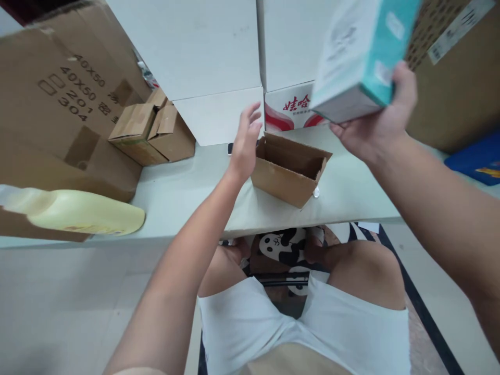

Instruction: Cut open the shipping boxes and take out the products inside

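Note:
In my right hand (385,117) is a white and teal box (347,67), raised above the right part of the table and tilted. My fingers and thumb grip it by its lower end; the print on it is blurred. An open brown cardboard box (285,179) sits on the table in front of me, its top uncovered and its inside dark. My left hand (246,140) is just left of that cardboard box, fingers apart and nothing in them. Whether it touches the box's left edge I cannot tell.
Large white boxes (195,52) stand at the back of the pale table (187,192). To the left are a big carton (47,130), small brown boxes (156,130) and a yellow bottle (86,211) lying near the edge. Another carton (461,94) and a blue package (478,159) are at right.

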The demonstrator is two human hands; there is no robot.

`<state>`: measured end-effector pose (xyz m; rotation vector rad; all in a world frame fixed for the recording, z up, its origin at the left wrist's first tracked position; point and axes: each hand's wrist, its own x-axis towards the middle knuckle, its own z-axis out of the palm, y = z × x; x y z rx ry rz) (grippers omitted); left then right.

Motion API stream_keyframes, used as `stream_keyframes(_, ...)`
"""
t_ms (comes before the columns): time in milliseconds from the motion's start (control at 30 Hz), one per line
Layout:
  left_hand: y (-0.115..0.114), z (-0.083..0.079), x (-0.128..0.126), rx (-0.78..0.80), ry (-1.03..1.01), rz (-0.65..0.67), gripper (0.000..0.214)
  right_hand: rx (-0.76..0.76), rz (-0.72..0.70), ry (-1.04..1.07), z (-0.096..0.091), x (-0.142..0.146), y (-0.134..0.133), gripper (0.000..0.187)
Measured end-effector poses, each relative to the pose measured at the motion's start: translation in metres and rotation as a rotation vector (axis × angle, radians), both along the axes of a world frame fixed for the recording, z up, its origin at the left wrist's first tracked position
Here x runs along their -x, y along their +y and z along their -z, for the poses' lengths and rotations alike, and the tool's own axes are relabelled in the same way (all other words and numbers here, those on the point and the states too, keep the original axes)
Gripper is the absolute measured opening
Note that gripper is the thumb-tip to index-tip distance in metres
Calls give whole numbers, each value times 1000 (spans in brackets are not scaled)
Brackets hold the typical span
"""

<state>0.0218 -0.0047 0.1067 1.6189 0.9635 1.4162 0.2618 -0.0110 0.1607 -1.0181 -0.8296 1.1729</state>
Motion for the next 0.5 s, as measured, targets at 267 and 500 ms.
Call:
stream_keyframes(267,-7,136,49,205,-286,-508,40,607,375,-449,112,-120,13,30)
stream_keyframes(500,15,156,43,267,-385,-500,33,674,350,-1046,146,-164,82,25)
